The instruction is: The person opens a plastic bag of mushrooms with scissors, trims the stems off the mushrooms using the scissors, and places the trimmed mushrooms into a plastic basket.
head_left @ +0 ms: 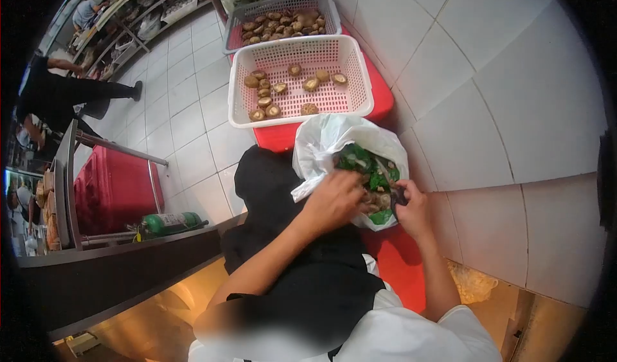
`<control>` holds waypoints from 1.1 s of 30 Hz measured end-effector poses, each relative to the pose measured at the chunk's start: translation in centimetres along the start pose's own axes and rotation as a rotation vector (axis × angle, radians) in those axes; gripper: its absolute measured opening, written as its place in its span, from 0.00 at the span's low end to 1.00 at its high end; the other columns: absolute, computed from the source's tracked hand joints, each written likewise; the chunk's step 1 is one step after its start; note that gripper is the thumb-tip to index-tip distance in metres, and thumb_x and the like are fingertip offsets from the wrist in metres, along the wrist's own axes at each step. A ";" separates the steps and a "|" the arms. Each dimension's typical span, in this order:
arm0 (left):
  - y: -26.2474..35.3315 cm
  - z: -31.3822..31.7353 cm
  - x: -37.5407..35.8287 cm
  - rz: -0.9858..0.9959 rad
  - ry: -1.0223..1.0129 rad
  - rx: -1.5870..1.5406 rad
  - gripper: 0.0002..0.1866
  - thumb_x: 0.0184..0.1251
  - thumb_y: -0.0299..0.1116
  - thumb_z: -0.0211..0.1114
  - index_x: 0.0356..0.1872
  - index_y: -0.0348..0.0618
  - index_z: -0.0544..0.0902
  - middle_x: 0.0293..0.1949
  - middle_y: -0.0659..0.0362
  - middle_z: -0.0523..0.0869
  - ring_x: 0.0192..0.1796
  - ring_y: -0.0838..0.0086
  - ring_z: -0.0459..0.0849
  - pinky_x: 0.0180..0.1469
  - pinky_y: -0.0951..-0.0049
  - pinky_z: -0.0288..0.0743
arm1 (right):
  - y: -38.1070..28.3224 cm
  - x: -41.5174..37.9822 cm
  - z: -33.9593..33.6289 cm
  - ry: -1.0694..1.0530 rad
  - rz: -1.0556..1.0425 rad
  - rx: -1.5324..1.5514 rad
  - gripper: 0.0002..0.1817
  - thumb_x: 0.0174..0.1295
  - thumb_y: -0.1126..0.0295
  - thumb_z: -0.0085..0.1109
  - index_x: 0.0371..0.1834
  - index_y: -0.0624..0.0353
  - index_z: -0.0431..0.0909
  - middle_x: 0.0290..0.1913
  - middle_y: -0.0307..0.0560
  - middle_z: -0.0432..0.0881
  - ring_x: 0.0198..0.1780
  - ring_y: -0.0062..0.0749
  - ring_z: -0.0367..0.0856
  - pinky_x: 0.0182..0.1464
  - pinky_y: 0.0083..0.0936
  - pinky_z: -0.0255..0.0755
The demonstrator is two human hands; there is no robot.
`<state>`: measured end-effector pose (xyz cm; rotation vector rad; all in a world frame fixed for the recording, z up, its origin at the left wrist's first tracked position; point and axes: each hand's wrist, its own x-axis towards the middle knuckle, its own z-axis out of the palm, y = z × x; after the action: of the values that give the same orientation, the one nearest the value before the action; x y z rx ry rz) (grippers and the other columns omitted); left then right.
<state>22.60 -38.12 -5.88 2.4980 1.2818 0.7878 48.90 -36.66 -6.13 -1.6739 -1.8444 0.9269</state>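
Observation:
A white plastic bag (pixel 315 144) lies open in front of me, with green leaves (pixel 357 159) and brownish scraps inside. My left hand (pixel 337 195) reaches over the bag's mouth; its fingers are bent at the contents, and the fingertips are blurred. At the bag's right edge, my right hand (pixel 413 209) has its thumb and fingers closed on a dark piece (pixel 400 197), which looks like a mushroom. Just beyond the bag, a white basket (pixel 302 119) holds several brown mushrooms (pixel 311 84), some stem side up.
A grey basket (pixel 334 21) full of mushrooms stands behind the white one, both on a red support (pixel 379 95). Tiled wall rises at right. At left are a metal-framed table, a red bin (pixel 116 185), a green cylinder (pixel 170 224) and people in dark clothes.

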 end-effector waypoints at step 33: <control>1.3 -0.2 -1.7 -0.358 0.004 -0.212 0.06 0.71 0.34 0.69 0.40 0.44 0.83 0.32 0.49 0.85 0.38 0.48 0.88 0.40 0.52 0.80 | -3.1 0.4 -1.2 -0.091 0.210 0.506 0.28 0.68 0.70 0.74 0.67 0.64 0.74 0.41 0.46 0.91 0.35 0.27 0.89 0.35 0.21 0.78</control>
<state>22.56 -40.31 -5.74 2.0267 1.5015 0.7916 47.70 -36.10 -3.03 -1.5331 -1.3437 1.4380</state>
